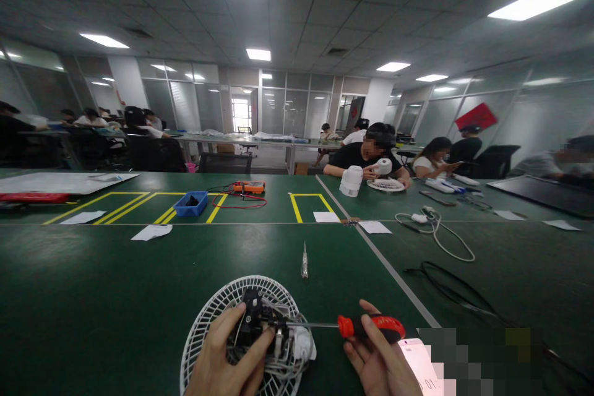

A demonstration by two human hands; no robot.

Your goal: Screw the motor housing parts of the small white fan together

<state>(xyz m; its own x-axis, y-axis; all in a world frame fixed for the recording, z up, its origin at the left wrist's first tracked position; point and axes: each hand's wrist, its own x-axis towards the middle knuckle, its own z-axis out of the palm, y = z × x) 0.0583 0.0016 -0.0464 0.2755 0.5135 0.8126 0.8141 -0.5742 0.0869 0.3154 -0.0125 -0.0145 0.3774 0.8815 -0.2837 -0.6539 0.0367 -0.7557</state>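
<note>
A white round fan grille (199, 334) lies on the green table with a black motor part (253, 309) and tangled pale wires on top of it. My left hand (232, 346) is closed around the black motor part, fingers on both sides. In my right hand (375, 352) is a red and black screwdriver (371, 326), held level by its handle. Its shaft points left, and the tip reaches in among the motor parts, where I cannot make it out. A small clear-handled screwdriver (304, 263) lies beyond the grille.
A blue bin (191, 204) with dark pieces and an orange multimeter (249, 187) sit farther back. Paper slips (152, 232) lie about. On the right are a white cable (445, 241), black cables (459, 297) and a phone (417, 359). A co-worker (371, 154) sits opposite, handling white fan parts.
</note>
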